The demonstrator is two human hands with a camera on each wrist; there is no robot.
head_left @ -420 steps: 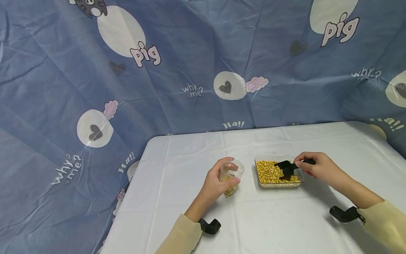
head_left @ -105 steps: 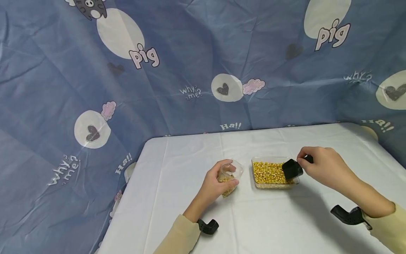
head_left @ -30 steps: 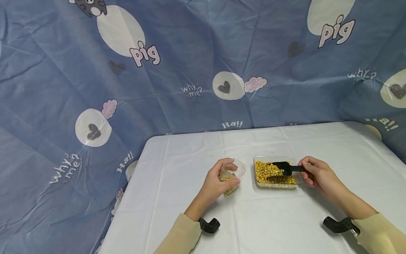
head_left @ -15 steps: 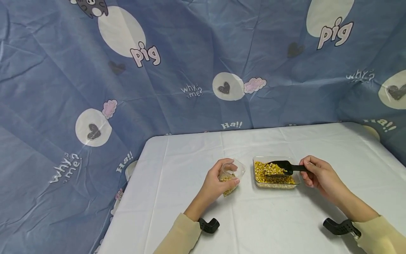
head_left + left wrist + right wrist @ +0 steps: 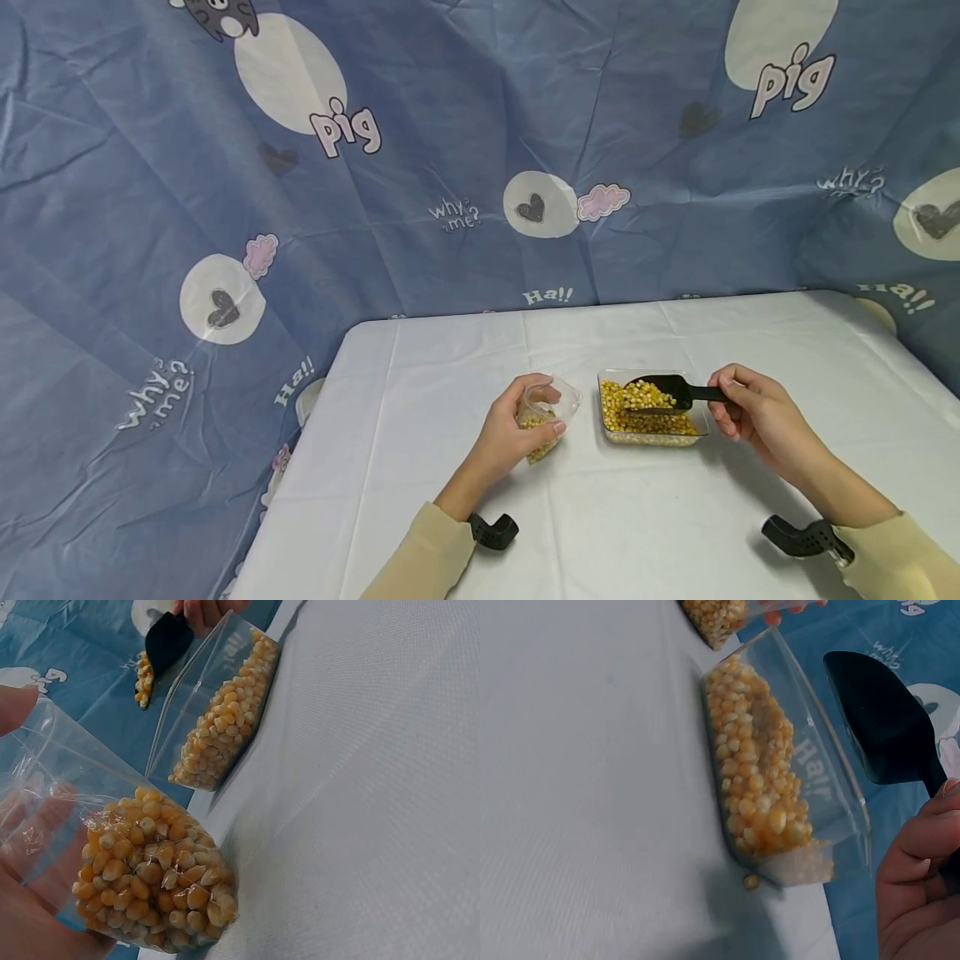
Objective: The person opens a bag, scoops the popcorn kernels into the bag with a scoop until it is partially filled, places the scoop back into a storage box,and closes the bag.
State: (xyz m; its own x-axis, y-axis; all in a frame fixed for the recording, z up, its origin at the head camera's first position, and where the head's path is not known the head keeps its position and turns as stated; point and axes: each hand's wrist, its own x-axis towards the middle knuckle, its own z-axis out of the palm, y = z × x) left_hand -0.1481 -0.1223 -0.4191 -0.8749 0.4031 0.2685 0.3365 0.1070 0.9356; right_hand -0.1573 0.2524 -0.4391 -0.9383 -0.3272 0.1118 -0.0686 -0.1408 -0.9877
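Observation:
My left hand (image 5: 504, 435) holds a clear plastic bag (image 5: 161, 862), its mouth open and its lower part filled with corn kernels. To its right a clear rectangular container (image 5: 651, 441) of yellow corn kernels (image 5: 742, 757) stands on the table. My right hand (image 5: 761, 417) grips the handle of a black scoop (image 5: 681, 393). A heap of kernels lies in the scoop, which hovers just above the corn in the container. In the right wrist view, the scoop's dark underside shows beside the container's upper rim.
A white cloth covers the table (image 5: 450, 367). One loose kernel (image 5: 751, 882) lies on it beside the container. Behind the table hangs a blue printed curtain (image 5: 420, 150).
Earlier the scoop was tipped over the container's right end, then pushed into the corn. Since then it has come up level with kernels in it. The left hand and bag have barely moved.

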